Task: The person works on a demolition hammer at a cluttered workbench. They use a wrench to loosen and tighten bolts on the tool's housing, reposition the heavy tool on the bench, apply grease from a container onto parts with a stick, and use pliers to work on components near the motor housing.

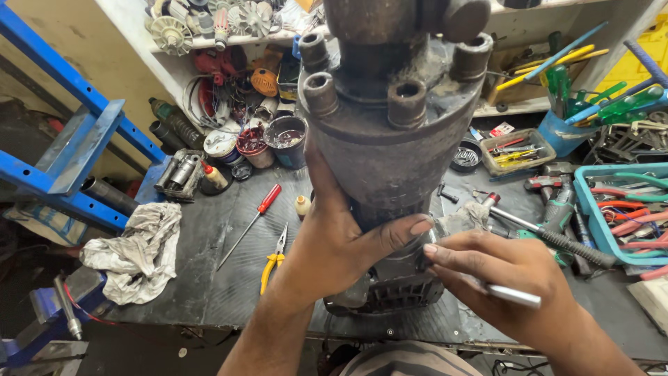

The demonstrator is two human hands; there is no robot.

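A large, dirty grey power-tool body [390,132] stands upright on the black workbench [209,278], its top end with several bolt sockets close to the camera. My left hand [341,240] wraps around its lower part, thumb across the front. My right hand [497,275] is at the tool's lower right side, pinching a thin silvery tool [513,296] with fingertips against the housing. The tool's dark vented base [400,292] rests on the bench between my hands.
A red-handled screwdriver [252,219] and yellow-handled pliers [274,259] lie left of the tool. A crumpled grey rag [138,251] sits at the left. A blue tray of pliers [626,209], a green drill [557,216], tubs and parts crowd the back and right.
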